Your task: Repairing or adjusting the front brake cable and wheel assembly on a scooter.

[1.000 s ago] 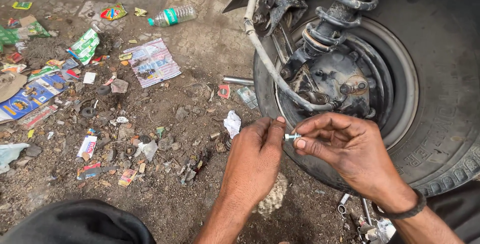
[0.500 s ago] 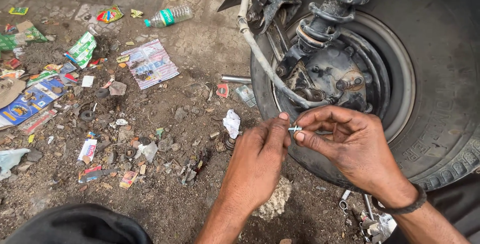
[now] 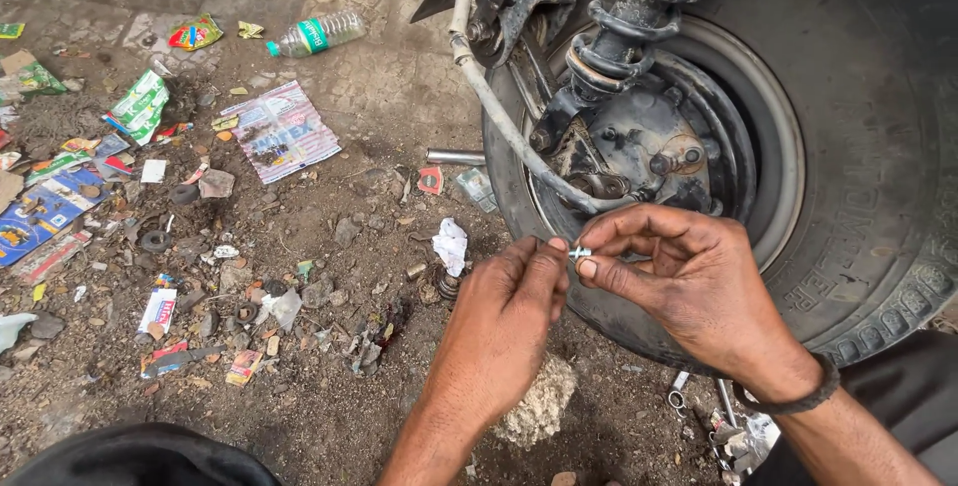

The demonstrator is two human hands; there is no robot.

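Observation:
My left hand point(image 3: 504, 314) and my right hand point(image 3: 689, 281) meet in front of a scooter wheel point(image 3: 848, 167). Between their fingertips they pinch a small shiny metal part point(image 3: 579, 252), like a short screw or bolt; both hands touch it. Behind the hands are the dark wheel hub point(image 3: 639, 147), a black coil spring shock absorber point(image 3: 639, 7) and a pale cable point(image 3: 499, 97) curving down across the hub. A dark band sits on my right wrist.
The dirt ground is littered with paper scraps, wrappers and small parts. A plastic bottle point(image 3: 317, 33) lies at the top, a printed leaflet point(image 3: 281, 132) below it. A metal rod point(image 3: 454, 157) lies by the tyre, a pale stone point(image 3: 539, 401) near my left forearm, tools point(image 3: 718, 426) at lower right.
Both hands stay together on the small metal part. My fingers have shifted slightly around it, and the view has drifted a little.

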